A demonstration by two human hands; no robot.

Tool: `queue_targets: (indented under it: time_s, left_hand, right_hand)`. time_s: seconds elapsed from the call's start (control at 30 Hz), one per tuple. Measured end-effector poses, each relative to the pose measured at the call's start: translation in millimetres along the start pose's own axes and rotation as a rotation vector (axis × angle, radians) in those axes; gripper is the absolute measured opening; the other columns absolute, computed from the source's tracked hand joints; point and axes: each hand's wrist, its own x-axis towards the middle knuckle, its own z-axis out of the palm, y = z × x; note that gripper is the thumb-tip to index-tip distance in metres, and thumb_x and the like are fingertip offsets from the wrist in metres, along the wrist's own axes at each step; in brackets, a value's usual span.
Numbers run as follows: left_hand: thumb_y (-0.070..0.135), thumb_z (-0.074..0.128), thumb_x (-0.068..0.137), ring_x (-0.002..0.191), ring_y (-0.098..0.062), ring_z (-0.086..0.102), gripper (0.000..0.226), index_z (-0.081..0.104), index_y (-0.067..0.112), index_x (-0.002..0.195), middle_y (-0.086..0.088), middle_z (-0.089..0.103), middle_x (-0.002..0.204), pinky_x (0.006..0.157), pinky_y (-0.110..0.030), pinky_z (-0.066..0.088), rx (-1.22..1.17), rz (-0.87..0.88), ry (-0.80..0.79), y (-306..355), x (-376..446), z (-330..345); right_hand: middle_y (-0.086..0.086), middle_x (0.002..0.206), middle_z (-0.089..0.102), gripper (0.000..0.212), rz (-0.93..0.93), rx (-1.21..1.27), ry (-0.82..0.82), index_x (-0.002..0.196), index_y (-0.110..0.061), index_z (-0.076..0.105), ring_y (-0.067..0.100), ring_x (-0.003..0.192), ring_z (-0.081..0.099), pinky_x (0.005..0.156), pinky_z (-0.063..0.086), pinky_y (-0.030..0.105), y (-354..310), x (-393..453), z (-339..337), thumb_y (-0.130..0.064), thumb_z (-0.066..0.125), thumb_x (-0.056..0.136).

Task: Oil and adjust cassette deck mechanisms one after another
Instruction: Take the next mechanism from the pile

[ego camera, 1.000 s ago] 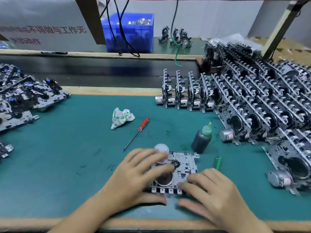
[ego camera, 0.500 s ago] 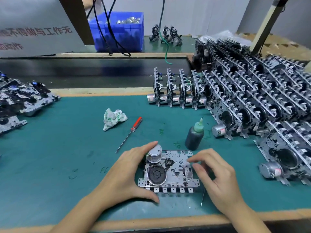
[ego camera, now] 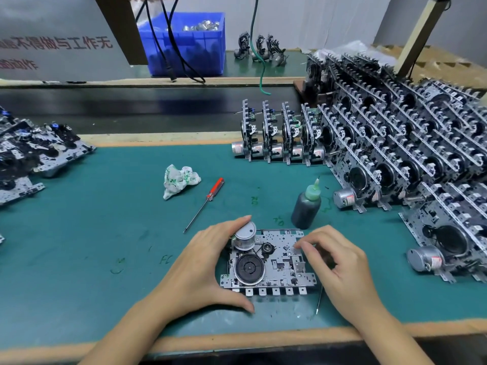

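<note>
A green bench mat (ego camera: 79, 246) is carrying a crumpled rag (ego camera: 179, 181), a red screwdriver (ego camera: 204, 204), a dark bottle (ego camera: 307, 206), one flat mechanism (ego camera: 271, 264) near, and stacked mechanisms (ego camera: 408, 154) at right.

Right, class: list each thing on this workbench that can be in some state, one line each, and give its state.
Flat silver cassette deck mechanism: lying flat on the green mat, flywheel side up.
Left hand: cups the mechanism's left edge, forefinger on the motor.
Right hand: fingers curled over the mechanism's right side.
Dark oil bottle with green nozzle: upright, untouched.
Red-handled screwdriver: lying loose.
Crumpled white cloth: lying loose.
Blue plastic bin: holds metal parts.
</note>
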Motion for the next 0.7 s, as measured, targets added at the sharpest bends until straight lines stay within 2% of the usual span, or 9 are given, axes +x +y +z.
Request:
queue_targets:
  time_s: [0.13, 0.27, 0.4, 0.57, 0.7]
  left_hand:
    - [0.072, 0.077, 0.049, 0.125, 0.017, 0.028, 0.114, 0.014, 0.052, 0.142, 0.041, 0.026, 0.137, 0.102, -0.005, 0.020, 0.008, -0.004, 0.011, 0.2, -0.9, 0.5]
    - [0.070, 0.077, 0.051, 0.128, 0.012, 0.030, 0.113, 0.014, 0.051, 0.142, 0.040, 0.025, 0.139, 0.104, -0.008, 0.022, -0.021, 0.005, -0.002, 0.4, -0.3, 1.0]
    - [0.069, 0.079, 0.048, 0.131, 0.010, 0.031, 0.115, 0.015, 0.052, 0.142, 0.038, 0.026, 0.139, 0.105, -0.008, 0.023, -0.059, 0.007, -0.014, -1.7, 0.0, 1.4]
    - [0.068, 0.079, 0.050, 0.130, 0.010, 0.032, 0.112, 0.017, 0.050, 0.142, 0.038, 0.027, 0.139, 0.104, -0.007, 0.023, -0.051, 0.007, -0.010, -2.7, -0.5, 2.7]
    - [0.068, 0.079, 0.050, 0.134, 0.006, 0.030, 0.113, 0.016, 0.051, 0.143, 0.034, 0.026, 0.143, 0.107, -0.011, 0.023, -0.077, 0.022, -0.030, -3.7, 0.4, 3.0]
  right_hand:
    - [-0.010, 0.077, 0.060, 0.032, 0.002, -0.005, -0.001, 0.074, -0.015, 0.067, 0.010, 0.063, 0.055, 0.055, 0.039, 0.016, -0.9, 0.4, 0.2, -0.037, 0.049, 0.090]
    - [-0.011, 0.077, 0.060, 0.021, 0.020, -0.010, -0.006, 0.074, -0.014, 0.067, 0.010, 0.063, 0.056, 0.055, 0.041, 0.018, -0.3, 0.1, 0.0, -0.024, 0.056, 0.089]
    - [-0.011, 0.077, 0.060, 0.019, 0.026, -0.009, -0.016, 0.073, -0.014, 0.067, 0.010, 0.063, 0.056, 0.054, 0.041, 0.020, -1.6, 0.6, -0.2, -0.020, 0.056, 0.088]
    - [-0.011, 0.077, 0.060, 0.026, 0.028, 0.001, 0.008, 0.075, -0.017, 0.066, 0.010, 0.064, 0.055, 0.056, 0.040, 0.017, -3.2, 1.4, -0.6, -0.033, 0.052, 0.089]
    - [-0.015, 0.082, 0.056, 0.013, 0.057, -0.040, 0.103, 0.084, -0.029, 0.061, 0.012, 0.070, 0.050, 0.060, 0.039, 0.019, -0.4, 3.0, -3.4, -0.037, 0.051, 0.087]
